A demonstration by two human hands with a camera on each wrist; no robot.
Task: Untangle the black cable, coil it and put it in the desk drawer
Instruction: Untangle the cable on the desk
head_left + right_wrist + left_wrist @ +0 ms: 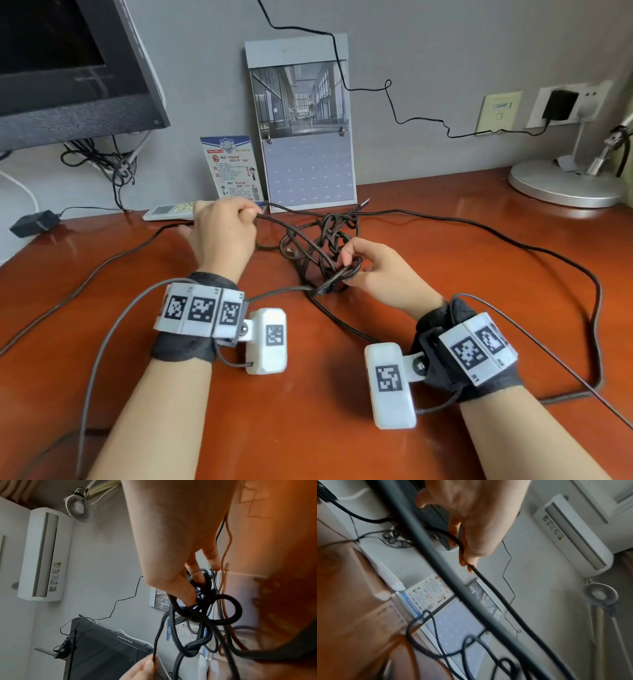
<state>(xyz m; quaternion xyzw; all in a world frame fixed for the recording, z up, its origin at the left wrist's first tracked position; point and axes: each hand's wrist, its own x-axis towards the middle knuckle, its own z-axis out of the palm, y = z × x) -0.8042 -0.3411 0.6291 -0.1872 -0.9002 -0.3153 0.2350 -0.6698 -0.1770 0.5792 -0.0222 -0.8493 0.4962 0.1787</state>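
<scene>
A person's left hand (222, 233) pinches one strand of the black cable (322, 250) at centre frame, drawing it up and left from the knot, fingers (469, 559) curled around it. The right hand (376, 270), just right of centre, has its fingers (195, 574) hooked into the tangled clump, which sits mid-tabletop (308, 411) in front of a calendar (305, 137) and a leaflet (233, 168) leaning on the wall. Loose runs of cable sweep out toward the left and right edges of the frame. Bare wood lies open in the lower centre; a monitor (68, 68) fills the upper left, a lamp base (565, 185) the right.
</scene>
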